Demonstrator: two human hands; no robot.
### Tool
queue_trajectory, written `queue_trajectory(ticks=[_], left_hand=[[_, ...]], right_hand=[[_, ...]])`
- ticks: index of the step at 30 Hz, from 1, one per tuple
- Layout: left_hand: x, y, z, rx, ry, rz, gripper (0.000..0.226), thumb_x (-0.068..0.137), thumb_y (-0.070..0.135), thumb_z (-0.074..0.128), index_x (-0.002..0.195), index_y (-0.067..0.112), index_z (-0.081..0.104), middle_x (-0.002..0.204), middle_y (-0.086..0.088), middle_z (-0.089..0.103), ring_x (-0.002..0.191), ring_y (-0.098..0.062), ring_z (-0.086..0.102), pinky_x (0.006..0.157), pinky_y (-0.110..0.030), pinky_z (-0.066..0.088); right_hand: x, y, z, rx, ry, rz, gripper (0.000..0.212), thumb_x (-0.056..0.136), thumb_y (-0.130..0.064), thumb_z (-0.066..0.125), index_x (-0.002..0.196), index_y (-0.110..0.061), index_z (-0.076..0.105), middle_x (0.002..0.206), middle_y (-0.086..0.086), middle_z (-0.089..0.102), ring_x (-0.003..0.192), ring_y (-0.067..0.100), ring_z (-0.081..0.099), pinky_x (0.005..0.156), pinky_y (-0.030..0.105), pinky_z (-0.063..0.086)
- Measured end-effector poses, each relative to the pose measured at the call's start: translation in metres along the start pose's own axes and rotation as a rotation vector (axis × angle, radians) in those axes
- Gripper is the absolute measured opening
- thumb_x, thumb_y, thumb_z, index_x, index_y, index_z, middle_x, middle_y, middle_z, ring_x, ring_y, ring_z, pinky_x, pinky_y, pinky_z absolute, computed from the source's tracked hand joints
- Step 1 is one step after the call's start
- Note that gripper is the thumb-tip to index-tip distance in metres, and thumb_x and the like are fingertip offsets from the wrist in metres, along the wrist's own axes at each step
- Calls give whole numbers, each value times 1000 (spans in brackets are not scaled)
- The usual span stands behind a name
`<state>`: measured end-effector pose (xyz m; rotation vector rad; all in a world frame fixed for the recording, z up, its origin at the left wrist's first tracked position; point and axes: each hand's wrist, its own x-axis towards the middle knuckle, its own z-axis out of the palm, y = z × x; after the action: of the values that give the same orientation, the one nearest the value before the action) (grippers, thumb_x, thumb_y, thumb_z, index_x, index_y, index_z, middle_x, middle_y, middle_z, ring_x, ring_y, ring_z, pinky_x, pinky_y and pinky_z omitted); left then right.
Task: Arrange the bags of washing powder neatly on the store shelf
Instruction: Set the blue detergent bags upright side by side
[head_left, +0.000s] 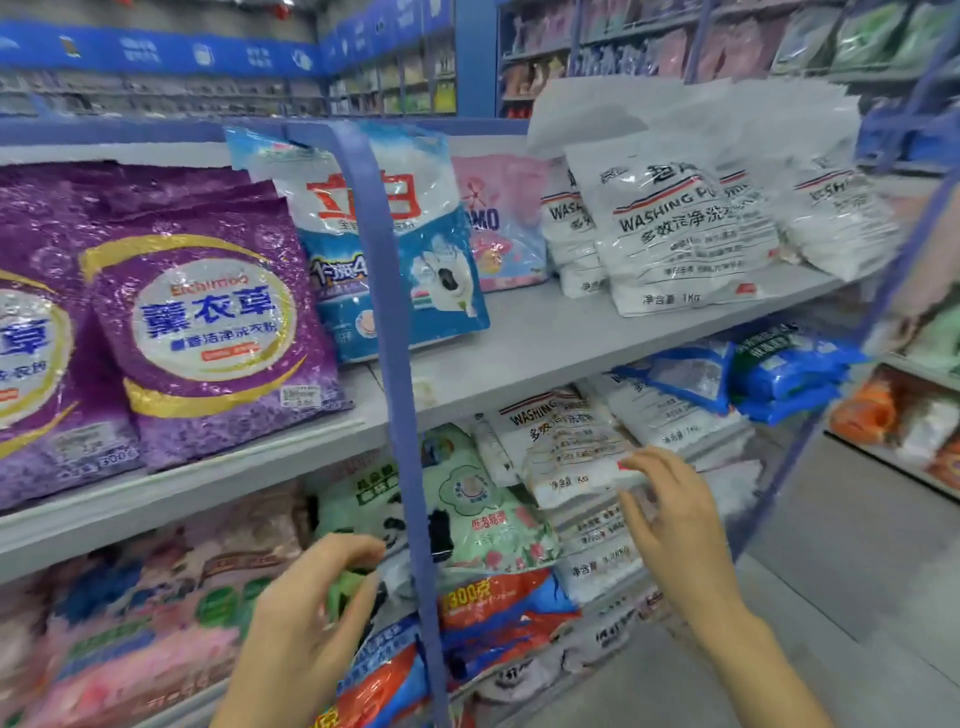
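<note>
Hovering low at bottom centre, the left hand (301, 623) shows curled fingers in front of a pale green bag (483, 504). It's blurred there, so I cannot tell whether that grip is clamped on anything. Over at lower right, the right hand (675, 519) has its grip apart, fingers spread, tips touching the lower edge of a white washing powder bag (566, 452) that lies tilted on the lower shelf. More white bags are piled under and behind it.

Below the green one I can see a red-and-blue bag (498, 608), with blurry pink bags (156, 623) off to the lower left. A blue upright post (395, 364) runs down the middle of my view.

Moving up to the grey middle shelf (545, 343), purple bags (208, 332) stand upright at the left. A blue-and-white bag (441, 260) leans behind the post, and a pink bag (504, 223) sits further back. At upper right, a row of white washing powder bags (675, 223) leans back in a stack. Blue bags (789, 364) lie at the right edge just under that shelf. More stocked aisles (389, 83) are blurred in the distance.
</note>
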<state>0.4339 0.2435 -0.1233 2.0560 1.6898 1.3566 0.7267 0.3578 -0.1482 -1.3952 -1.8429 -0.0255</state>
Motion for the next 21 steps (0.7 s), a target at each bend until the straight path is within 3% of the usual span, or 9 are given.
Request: queue_trajectory(ticks=[4, 7, 9, 11, 13, 15, 18, 21], left_hand=[[11, -7, 65, 99, -171, -5, 19, 86, 29, 58, 92, 45, 49, 102, 35, 54, 84, 17, 53, 70, 2, 37], [30, -14, 120, 140, -207, -59, 29, 75, 24, 65, 96, 41, 53, 91, 37, 57, 83, 13, 56, 72, 5, 36], [46, -16, 163, 220, -193, -81, 14, 84, 33, 62, 98, 33, 59, 91, 24, 62, 80, 1, 64, 70, -11, 49], [65, -15, 209, 313, -249, -136, 29, 83, 40, 50, 97, 20, 67, 89, 4, 70, 77, -18, 70, 61, -30, 56], [83, -15, 256, 378, -243, -216, 29, 80, 35, 56, 97, 14, 67, 85, -8, 70, 70, -29, 69, 54, -32, 52], [102, -13, 295, 396, -211, -245, 24, 78, 23, 63, 100, 13, 64, 90, -10, 67, 64, -28, 67, 55, -31, 50], [132, -14, 341, 493, -168, -255, 35, 74, 12, 75, 107, 6, 64, 104, -15, 65, 79, -33, 66, 70, -39, 54], [155, -17, 371, 612, -190, -261, 46, 66, 9, 80, 107, 0, 60, 98, -21, 65, 85, -37, 64, 74, -42, 54]], right_hand=[[3, 76, -18, -159, -17, 59, 32, 74, -4, 73, 104, -9, 65, 111, 7, 61, 102, 22, 54, 87, 33, 43], [20, 139, -23, -217, -48, 79, 34, 71, -2, 74, 103, -8, 65, 110, 9, 62, 100, 23, 53, 86, 31, 41], [39, 183, -20, -237, -78, 79, 32, 72, -3, 73, 104, -5, 64, 112, 14, 61, 100, 30, 56, 86, 36, 44], [63, 225, -12, -240, -112, 70, 32, 74, -4, 72, 105, -3, 63, 113, 15, 60, 101, 34, 57, 86, 40, 46], [90, 264, -2, -227, -159, 56, 35, 74, -2, 71, 107, -3, 62, 114, 15, 59, 102, 34, 56, 86, 42, 46], [117, 299, 11, -236, -210, 23, 38, 70, -2, 74, 107, -2, 63, 113, 17, 59, 99, 36, 58, 83, 42, 48], [155, 345, 37, -301, -269, -70, 40, 62, -1, 80, 98, 3, 63, 99, 23, 63, 85, 41, 62, 71, 40, 50], [188, 381, 68, -342, -382, -75, 43, 60, -4, 82, 97, 5, 62, 95, 26, 62, 79, 43, 61, 67, 47, 52]])
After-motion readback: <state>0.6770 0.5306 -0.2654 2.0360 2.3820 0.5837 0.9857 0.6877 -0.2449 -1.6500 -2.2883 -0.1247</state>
